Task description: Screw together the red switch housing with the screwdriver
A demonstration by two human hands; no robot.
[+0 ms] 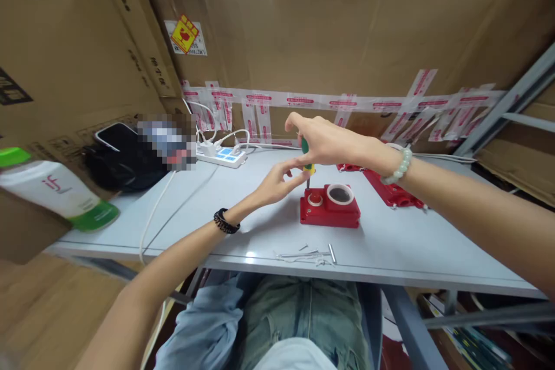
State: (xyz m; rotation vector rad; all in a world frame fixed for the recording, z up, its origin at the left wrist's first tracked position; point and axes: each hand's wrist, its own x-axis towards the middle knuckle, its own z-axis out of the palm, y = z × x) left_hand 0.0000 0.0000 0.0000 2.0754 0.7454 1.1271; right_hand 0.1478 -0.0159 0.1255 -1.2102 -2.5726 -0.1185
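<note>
Right hand (323, 141) grip closed on screwdriver (306, 157); left hand (277, 182) pinches its collar; red housing (329, 208) mid-table.

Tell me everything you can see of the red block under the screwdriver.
The red block is a flat rectangular housing, plastic by its look, lying level on the grey table. Its top carries a large white ring with a dark centre on the right and a smaller round fitting on the left. The screwdriver, green and yellow in the handle, stands upright with its tip at the block's top beside the smaller fitting. The right hand grips the handle from above; the left hand pinches it lower down. Neither hand touches the block.
</note>
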